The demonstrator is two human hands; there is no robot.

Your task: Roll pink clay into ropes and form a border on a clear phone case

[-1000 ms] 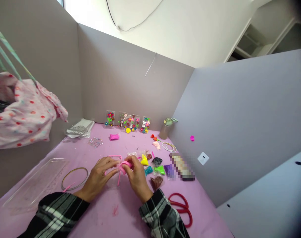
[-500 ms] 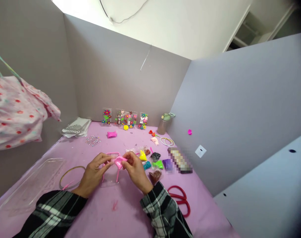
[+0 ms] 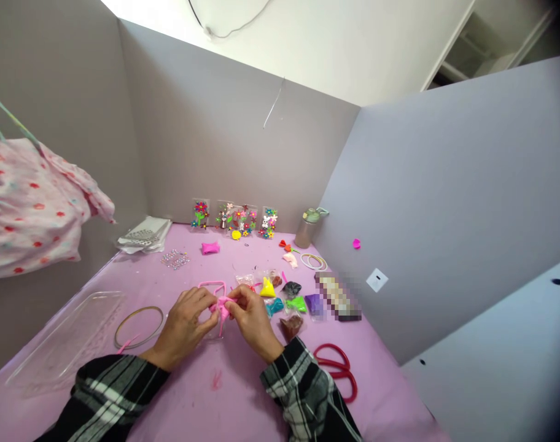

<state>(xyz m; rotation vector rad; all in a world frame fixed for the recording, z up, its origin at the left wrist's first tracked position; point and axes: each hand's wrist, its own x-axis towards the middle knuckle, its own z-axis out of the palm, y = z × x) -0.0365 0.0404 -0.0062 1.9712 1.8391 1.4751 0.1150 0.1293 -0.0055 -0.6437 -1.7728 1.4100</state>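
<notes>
L hand [image 3: 186, 320]: thumb and fingertips nearly closed, pinching pink piece [image 3: 223, 304] at its left | R hand [image 3: 251, 314]: same pinch, right side | pink piece: between hands, above table [image 3: 243, 393], by pink frame [image 3: 213, 283] | yellow bag [image 3: 268, 288] just beyond R hand | red scissors [image 3: 341, 372] beside R sleeve [image 3: 303, 393]

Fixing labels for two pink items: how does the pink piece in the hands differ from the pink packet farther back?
Handling: the pink piece is pinched by the left hand and right hand; the pink packet lies on the table, no hand on it.
Shape: the pink piece is irregular; the pink packet is roughly rectangular.
Shared: both are pink.
</notes>
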